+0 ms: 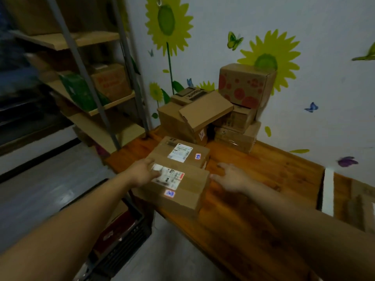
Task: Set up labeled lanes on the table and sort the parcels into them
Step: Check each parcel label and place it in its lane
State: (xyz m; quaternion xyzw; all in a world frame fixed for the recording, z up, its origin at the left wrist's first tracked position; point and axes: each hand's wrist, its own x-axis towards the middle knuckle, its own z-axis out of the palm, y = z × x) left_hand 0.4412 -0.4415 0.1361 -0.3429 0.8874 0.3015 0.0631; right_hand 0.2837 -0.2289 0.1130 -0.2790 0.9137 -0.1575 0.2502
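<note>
I am watching both hands reaching toward the near box (182, 191), which is sitting at the left end of the table (263, 175), close to its front edge. The left hand (142, 172) is lying on the box's top left edge with its fingers straight across the shipping label, gripping nothing. I am reading that as steadying the box or squaring it up. The right hand (233, 177) is hovering low over the wood just beside the box's right side, fingers spread. The blur is stopping me from telling whether a fingertip is touching the cardboard. So the box is lying between the two hands, which I am judging to be framing it for a two-sided lift or slide. A far box (180, 153) is sitting right behind it, apparently touching, and each is carrying a small sticker (169, 193) on top. I am guessing the stickers are marking a shared lane, which would explain the pairing. The pile (203, 118) against the wall is looking unsorted, its boxes leaning at odd angles. A white strip (327, 189) is lying across the table well to the right, possibly a lane divider.
</note>
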